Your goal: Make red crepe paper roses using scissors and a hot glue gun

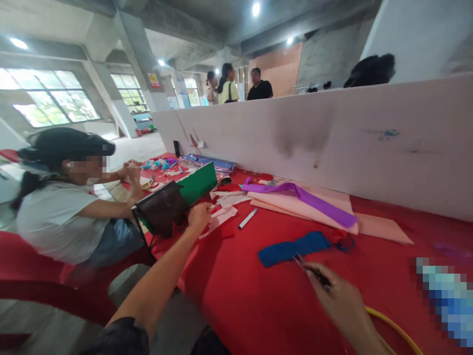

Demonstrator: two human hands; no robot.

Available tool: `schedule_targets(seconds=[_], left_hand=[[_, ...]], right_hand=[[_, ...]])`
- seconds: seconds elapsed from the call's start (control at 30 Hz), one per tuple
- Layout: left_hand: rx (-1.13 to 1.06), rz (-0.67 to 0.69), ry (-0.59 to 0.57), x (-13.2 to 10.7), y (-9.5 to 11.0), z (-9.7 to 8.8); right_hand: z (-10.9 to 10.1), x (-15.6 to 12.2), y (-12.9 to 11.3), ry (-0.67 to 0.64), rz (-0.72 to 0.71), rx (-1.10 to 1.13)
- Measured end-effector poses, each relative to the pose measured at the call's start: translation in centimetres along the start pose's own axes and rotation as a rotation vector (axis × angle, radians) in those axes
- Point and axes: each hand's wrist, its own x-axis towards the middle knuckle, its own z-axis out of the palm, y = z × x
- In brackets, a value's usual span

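Observation:
My right hand (pixel 334 296) grips a pair of small scissors (pixel 301 260) with dark handles. Their pointed blades are parted and lie at the lower edge of a blue strip of crepe paper (pixel 291 249), which rests flat on the red-covered table (pixel 251 296). Reaching out to the far left, my left hand (pixel 199 217) is closed beside pale pink paper scraps (pixel 223 217). Something small and reddish shows at its fingertips, too unclear to name. A marker pen (pixel 247 218) with a white barrel lies between my two hands.
Folded peach paper (pixel 303 207) lies at the back under a purple strip (pixel 303 199). A green board (pixel 199 182) and a dark brown bag (pixel 160 207) stand left of my left hand. A seated person (pixel 62 212) works beyond them. A white partition (pixel 314 143) backs the table.

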Motion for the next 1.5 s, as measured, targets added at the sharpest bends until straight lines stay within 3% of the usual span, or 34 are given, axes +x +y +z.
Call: schedule_targets(seconds=[0.17, 0.27, 0.33, 0.47, 0.57, 0.67, 0.77, 0.9, 1.03, 1.13, 1.27, 1.4, 1.5], left_hand=[[0.004, -0.056, 0.024, 0.6, -1.0, -0.2], [-0.006, 0.058, 0.072, 0.1, 0.4, -0.1], [-0.043, 0.221, 0.049, -0.8, 2.9, 0.4], [-0.143, 0.566, -0.104, -4.1, 9.6, 2.4], [-0.195, 0.666, -0.160, -7.3, 13.5, 4.1], [-0.226, 0.646, -0.157, -9.5, 15.2, 5.1], [-0.246, 0.602, -0.168, -10.1, 15.5, 5.4], [-0.267, 0.536, -0.167, -10.2, 15.1, 5.6], [-0.328, 0.486, -0.148, -10.6, 14.6, 5.7], [-0.389, 0.374, -0.093, -10.0, 14.4, 5.6], [-0.539, 0.263, 0.007, -8.3, 14.9, 5.5], [-0.656, 0.259, 0.043, -7.5, 15.5, 6.2], [-0.716, 0.294, 0.043, -7.7, 15.3, 6.8]], right_hand=[[0.1, -0.3, -0.7, -0.019, -0.020, 0.014], [0.4, -0.5, -0.8, -0.025, -0.038, 0.004], [0.5, -0.6, -1.0, -0.040, -0.064, -0.003], [-0.2, -0.7, -1.3, -0.134, -0.124, -0.075], [-2.0, -1.5, -0.9, -0.173, -0.076, -0.197], [-3.9, -3.5, 0.5, -0.100, 0.027, -0.395], [-4.9, -5.7, 2.4, -0.074, 0.105, -0.491], [-4.6, -7.5, 4.1, -0.048, 0.099, -0.442], [-4.0, -8.7, 4.5, -0.012, 0.107, -0.449], [-4.3, -9.1, 4.6, -0.009, 0.100, -0.441], [-6.0, -6.4, 4.9, 0.025, 0.079, -0.393], [-7.5, 0.8, 6.4, 0.111, 0.153, -0.421], [-7.2, 6.0, 7.9, 0.117, 0.204, -0.416]])
